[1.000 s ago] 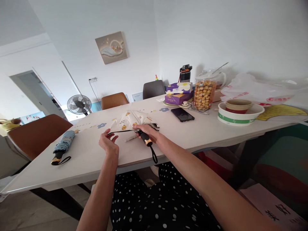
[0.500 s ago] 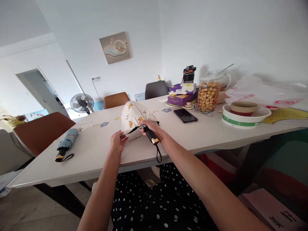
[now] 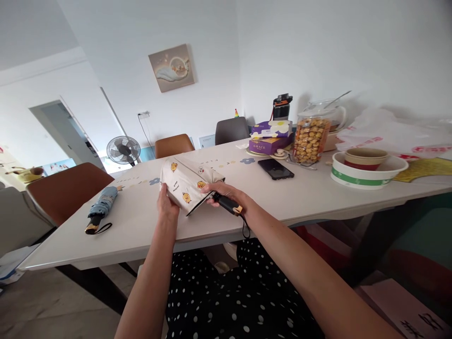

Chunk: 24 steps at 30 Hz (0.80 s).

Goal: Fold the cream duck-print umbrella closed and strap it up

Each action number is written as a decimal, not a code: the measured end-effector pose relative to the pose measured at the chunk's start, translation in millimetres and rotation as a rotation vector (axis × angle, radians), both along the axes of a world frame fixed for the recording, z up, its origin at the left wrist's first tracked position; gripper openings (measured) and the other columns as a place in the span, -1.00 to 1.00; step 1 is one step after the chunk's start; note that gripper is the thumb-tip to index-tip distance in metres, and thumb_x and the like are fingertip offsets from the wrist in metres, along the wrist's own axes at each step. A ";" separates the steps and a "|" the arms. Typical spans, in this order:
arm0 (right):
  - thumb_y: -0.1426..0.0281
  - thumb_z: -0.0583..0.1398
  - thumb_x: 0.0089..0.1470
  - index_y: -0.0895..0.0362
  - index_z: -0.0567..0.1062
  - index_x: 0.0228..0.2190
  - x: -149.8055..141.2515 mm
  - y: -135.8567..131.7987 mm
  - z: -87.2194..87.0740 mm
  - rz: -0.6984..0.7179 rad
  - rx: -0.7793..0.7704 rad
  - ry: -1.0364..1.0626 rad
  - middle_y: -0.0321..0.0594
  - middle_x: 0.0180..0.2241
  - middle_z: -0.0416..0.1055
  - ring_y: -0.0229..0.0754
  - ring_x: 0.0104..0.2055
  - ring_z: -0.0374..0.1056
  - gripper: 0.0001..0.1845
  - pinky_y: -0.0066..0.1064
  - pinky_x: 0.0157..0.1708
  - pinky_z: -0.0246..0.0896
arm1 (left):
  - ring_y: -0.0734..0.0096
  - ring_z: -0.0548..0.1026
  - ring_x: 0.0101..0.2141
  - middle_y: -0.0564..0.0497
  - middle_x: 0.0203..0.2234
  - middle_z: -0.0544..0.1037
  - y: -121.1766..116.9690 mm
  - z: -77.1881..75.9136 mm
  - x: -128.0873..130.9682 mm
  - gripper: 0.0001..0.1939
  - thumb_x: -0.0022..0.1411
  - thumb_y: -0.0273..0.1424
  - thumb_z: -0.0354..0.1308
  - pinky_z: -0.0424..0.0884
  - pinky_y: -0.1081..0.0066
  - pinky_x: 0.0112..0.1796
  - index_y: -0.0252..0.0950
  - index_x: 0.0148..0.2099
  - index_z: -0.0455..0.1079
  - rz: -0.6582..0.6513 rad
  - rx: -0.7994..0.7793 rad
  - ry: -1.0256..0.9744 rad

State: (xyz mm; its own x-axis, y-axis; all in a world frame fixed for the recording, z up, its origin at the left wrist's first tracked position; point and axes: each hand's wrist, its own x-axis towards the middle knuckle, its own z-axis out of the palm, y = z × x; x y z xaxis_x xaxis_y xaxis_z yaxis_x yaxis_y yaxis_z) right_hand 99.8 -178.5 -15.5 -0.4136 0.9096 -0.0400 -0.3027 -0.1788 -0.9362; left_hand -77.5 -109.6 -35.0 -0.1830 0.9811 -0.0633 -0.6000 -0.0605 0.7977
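Note:
A cream umbrella [image 3: 185, 181] with yellow cartoon chicks is held over the near edge of the table, its canopy loosely folded. Its black handle with a gold end and a wrist loop points toward me and to the right. My right hand [image 3: 223, 192] grips it where canopy and handle meet. At the canopy's left side my left hand [image 3: 167, 203] clasps the fabric, with most of its fingers hidden behind. Further left on the table lies a folded blue umbrella [image 3: 103, 205] with a black and gold handle.
A black phone [image 3: 275, 168] lies right of my hands on the white table [image 3: 282, 200]. Behind it are purple boxes [image 3: 270, 143] and a jar of popcorn-like snacks [image 3: 311, 140]. A white and green bowl [image 3: 367, 176] holds brown bowls at right. Chairs stand beyond the table.
My left hand has shifted from the canopy's lower edge up along its left side. The canopy has turned and flattened leftward, and the handle has swung slightly right.

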 end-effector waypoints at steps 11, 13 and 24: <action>0.43 0.32 -0.19 0.20 0.28 -0.50 -4.7 -8.1 4.1 -0.028 0.052 0.094 -0.33 -0.55 0.22 -0.41 -0.62 0.16 -0.71 -0.61 -0.78 0.01 | 0.42 0.45 -0.36 0.00 -0.38 0.43 8.5 -6.8 -1.4 -0.91 0.12 -0.38 0.08 0.42 0.40 -0.35 -0.29 -0.31 0.29 0.291 -0.079 0.160; 0.42 0.31 -0.16 0.19 0.29 -0.49 -4.9 -10.2 5.6 -0.062 0.073 0.098 -0.35 -0.56 0.22 -0.42 -0.62 0.16 -0.73 -0.61 -0.76 0.03 | 0.46 0.42 -0.39 0.05 -0.43 0.38 8.0 -4.8 -2.5 -0.92 0.09 -0.46 0.06 0.40 0.40 -0.33 -0.29 -0.29 0.28 0.325 -0.100 0.199; 0.40 0.31 -0.19 0.23 0.39 -0.50 -13.8 2.8 -4.5 -0.358 0.061 -0.043 -0.26 -0.59 0.32 -0.34 -0.62 0.24 -0.79 -0.56 -0.76 0.12 | 0.40 0.41 -0.19 -0.03 -0.25 0.47 -26.9 3.8 47.9 -0.79 0.12 -0.35 0.13 0.33 0.49 -0.20 -0.27 -0.16 0.40 -0.019 0.391 0.508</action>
